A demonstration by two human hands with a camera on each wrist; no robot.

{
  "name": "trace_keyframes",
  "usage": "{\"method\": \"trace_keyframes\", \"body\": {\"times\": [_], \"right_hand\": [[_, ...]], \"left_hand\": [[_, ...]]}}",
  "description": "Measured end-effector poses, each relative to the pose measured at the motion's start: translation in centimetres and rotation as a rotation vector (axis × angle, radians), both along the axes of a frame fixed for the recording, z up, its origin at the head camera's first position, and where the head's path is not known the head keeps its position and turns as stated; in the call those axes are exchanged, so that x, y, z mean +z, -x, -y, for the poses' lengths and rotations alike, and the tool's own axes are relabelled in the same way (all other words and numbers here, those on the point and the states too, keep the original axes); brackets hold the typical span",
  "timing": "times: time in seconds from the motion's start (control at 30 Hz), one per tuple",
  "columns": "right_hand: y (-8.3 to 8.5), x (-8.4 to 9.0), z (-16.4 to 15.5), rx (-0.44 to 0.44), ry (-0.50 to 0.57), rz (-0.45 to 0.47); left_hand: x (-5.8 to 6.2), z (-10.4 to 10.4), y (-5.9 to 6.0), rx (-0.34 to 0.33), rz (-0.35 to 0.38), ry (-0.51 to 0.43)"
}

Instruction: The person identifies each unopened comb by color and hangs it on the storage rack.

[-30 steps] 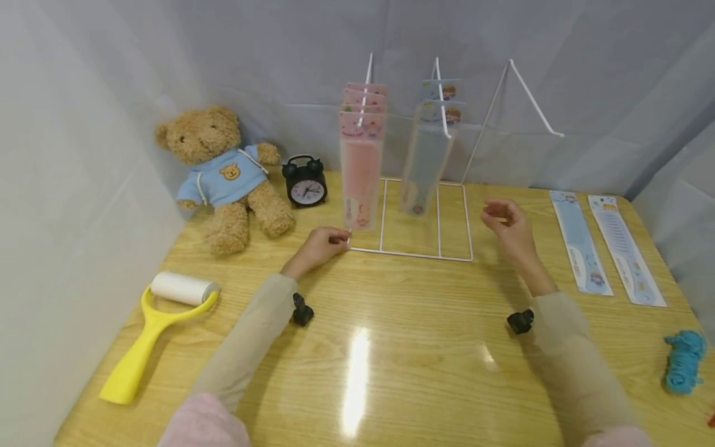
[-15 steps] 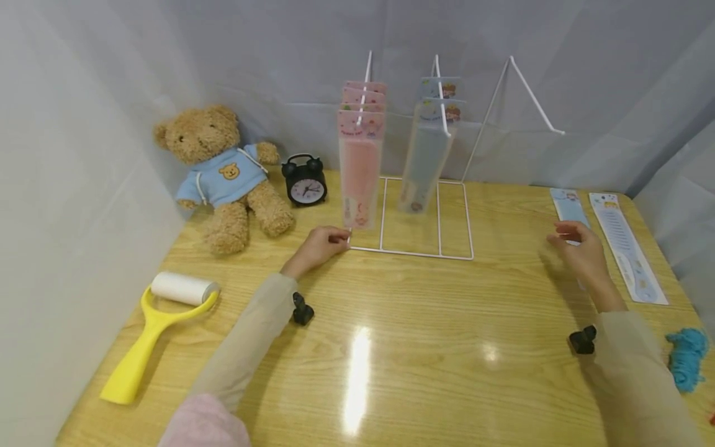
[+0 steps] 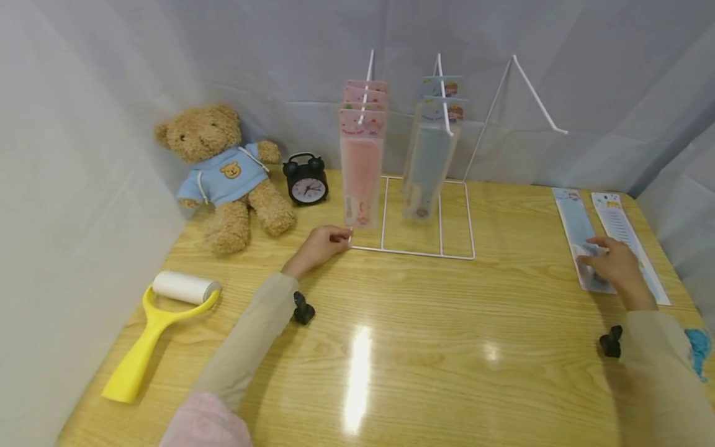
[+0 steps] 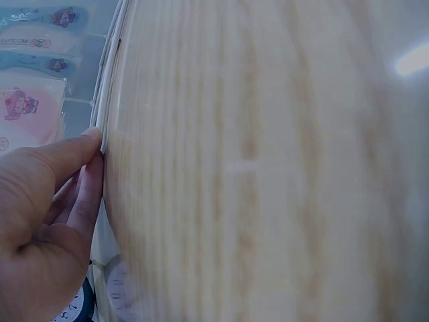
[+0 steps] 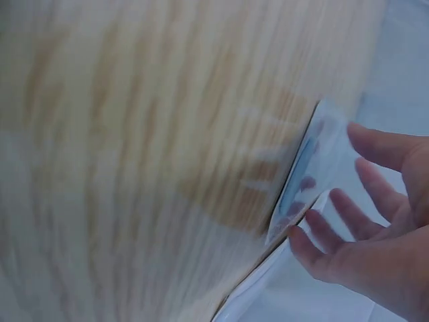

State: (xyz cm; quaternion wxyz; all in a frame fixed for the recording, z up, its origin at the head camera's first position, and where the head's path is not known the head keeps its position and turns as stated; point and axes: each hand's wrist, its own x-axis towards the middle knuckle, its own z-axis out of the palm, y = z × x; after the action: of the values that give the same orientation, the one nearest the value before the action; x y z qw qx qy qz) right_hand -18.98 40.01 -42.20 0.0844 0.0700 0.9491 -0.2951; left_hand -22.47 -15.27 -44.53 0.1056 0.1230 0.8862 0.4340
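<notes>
My left hand (image 3: 319,248) pinches the front left corner of a white wire display rack (image 3: 413,253) between thumb and fingers. Several pink packaged combs (image 3: 362,167) hang from the rack's left hook, and blue packaged combs (image 3: 430,149) from its middle hook. The right hook (image 3: 539,96) carries nothing. Over at the right, my right hand (image 3: 619,267) hovers above a flat blue packaged comb (image 3: 572,217), covering part of its lower end. In the right wrist view its fingers (image 5: 348,213) are spread, with nothing gripped. Beside that pack lies another packaged comb (image 3: 614,220), partly hidden by the hand.
A teddy bear (image 3: 223,177) in a blue hoodie and a black alarm clock (image 3: 307,183) stand at the back left. Nearer lies a yellow-handled lint roller (image 3: 151,335). Blue yarn (image 3: 698,347) is half hidden by the right sleeve. A grey-white curtain (image 3: 279,49) backs the table.
My right hand has moved from beside the rack rightward to above the flat comb packs. The left hand stays on the rack's corner.
</notes>
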Motion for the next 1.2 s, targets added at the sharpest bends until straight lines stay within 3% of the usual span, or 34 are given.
{"method": "trace_keyframes", "body": {"times": [0.17, 0.27, 0.5, 0.77, 1.03, 1.2], "right_hand": [[0.4, -0.2, -0.5, 0.059, -0.081, 0.012], [0.6, -0.1, -0.5, 0.052, -0.084, 0.001], [0.6, -0.2, -0.8, -0.003, 0.079, 0.094], [0.7, -0.6, -1.3, -0.019, 0.196, 0.150], [0.4, -1.1, -0.9, -0.090, 0.118, 0.083], [0.3, -1.3, -0.6, -0.152, 0.124, 0.063]], "left_hand": [[0.0, 0.0, 0.0, 0.010, 0.015, -0.003], [-0.1, 0.1, 0.1, 0.012, 0.015, -0.002], [0.0, 0.0, 0.2, 0.004, 0.012, -0.005], [0.0, 0.1, 0.3, 0.010, 0.017, -0.006], [0.1, 0.1, 0.1, 0.005, 0.024, -0.007], [0.1, 0.0, -0.1, 0.000, 0.019, -0.001]]}}
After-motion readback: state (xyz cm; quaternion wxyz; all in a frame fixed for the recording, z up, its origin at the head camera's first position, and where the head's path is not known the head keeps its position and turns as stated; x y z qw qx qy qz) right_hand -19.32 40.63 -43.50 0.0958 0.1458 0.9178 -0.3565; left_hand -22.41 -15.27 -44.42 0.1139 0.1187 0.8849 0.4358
